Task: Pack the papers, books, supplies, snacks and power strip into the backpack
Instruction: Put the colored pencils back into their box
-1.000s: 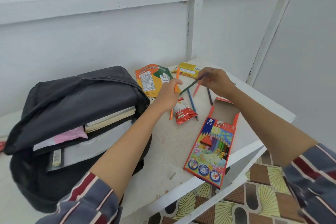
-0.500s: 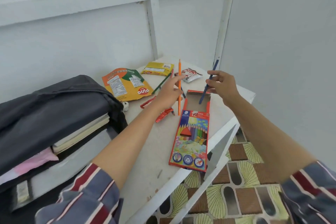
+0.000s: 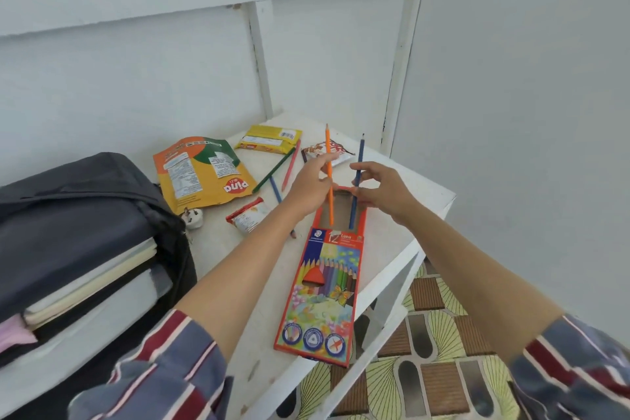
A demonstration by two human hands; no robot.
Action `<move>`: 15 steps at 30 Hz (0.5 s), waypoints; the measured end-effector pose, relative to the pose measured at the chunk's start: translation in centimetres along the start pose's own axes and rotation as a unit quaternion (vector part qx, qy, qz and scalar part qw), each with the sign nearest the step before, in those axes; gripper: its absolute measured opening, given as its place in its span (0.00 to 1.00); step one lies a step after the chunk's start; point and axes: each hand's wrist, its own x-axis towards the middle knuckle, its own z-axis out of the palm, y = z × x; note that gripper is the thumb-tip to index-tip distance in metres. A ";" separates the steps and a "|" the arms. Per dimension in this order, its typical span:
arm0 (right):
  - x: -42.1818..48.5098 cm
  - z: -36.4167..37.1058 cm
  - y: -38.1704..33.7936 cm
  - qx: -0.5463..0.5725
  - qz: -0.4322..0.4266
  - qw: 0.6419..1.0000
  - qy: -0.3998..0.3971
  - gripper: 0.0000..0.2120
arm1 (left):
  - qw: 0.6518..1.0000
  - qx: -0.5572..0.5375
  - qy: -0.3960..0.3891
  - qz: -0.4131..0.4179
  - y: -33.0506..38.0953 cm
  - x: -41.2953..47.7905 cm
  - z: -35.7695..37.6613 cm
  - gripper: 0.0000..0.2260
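My left hand (image 3: 312, 186) pinches an orange pencil (image 3: 328, 160) held upright, its lower end inside the open top of the coloured-pencil box (image 3: 325, 286) lying on the white table (image 3: 402, 215). Beside it, my right hand (image 3: 381, 189) pinches a blue pencil (image 3: 358, 160), also upright with its lower end in the box mouth. Loose green, pink and blue pencils (image 3: 279, 169) lie behind my left hand. The dark backpack (image 3: 78, 215) lies open at the left with books and papers (image 3: 92, 280) inside.
An orange-yellow snack pouch (image 3: 201, 174), a yellow packet (image 3: 269, 140), a red-white sachet (image 3: 247, 216) and another sachet (image 3: 335, 148) lie on the table. A white plug (image 3: 193, 216) sits by the backpack. The table edge runs at the right above a patterned floor (image 3: 439, 351).
Both hands have brought their pencils upright and lowered them so their ends enter the open box top. The view has shifted left, closer over the box.
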 end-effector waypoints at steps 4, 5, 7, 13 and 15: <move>1.1 -0.5 0.5 -0.043 -0.025 0.998 0.031 0.20 | 1.000 0.004 -0.008 -0.017 -0.6 0.5 -0.1 0.23; 1.4 -0.6 0.6 -0.045 -0.024 0.998 0.036 0.20 | 1.000 0.002 -0.010 -0.018 -0.6 0.7 -0.1 0.23; 1.9 -0.7 0.7 -0.043 -0.021 0.998 0.041 0.20 | 1.000 0.009 -0.019 -0.014 -0.7 0.9 0.0 0.23; 2.4 -0.5 1.7 -0.062 -0.005 0.997 0.042 0.20 | 0.998 0.041 -0.044 -0.011 -1.3 2.2 -0.1 0.22; 2.6 -0.5 2.0 -0.071 0.003 0.997 0.035 0.20 | 0.998 0.048 -0.042 -0.004 -1.3 2.3 0.0 0.21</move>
